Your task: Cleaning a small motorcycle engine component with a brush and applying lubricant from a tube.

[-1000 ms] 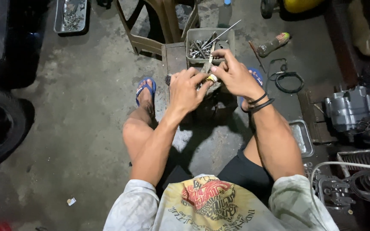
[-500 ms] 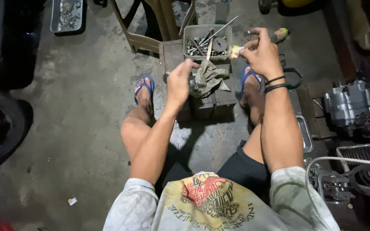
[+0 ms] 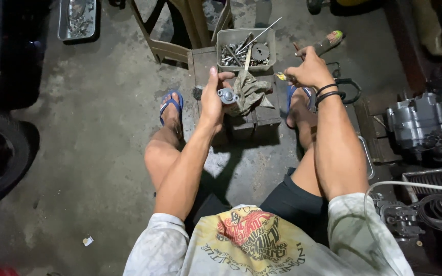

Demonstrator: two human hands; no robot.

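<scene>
Concrete floor below; hands (image 3: 213,99) (image 3: 308,69) raised, gripping metal part (image 3: 227,95).

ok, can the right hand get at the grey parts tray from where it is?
Probably yes: the right hand sits just beside the grey parts tray, open on top, nothing between, though its fingers already pinch a small yellow-tipped item.

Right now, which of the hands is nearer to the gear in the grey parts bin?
Left. The left hand, holding a small metal part, is below-left of the gear; the right hand sits slightly farther, to its right.
</scene>
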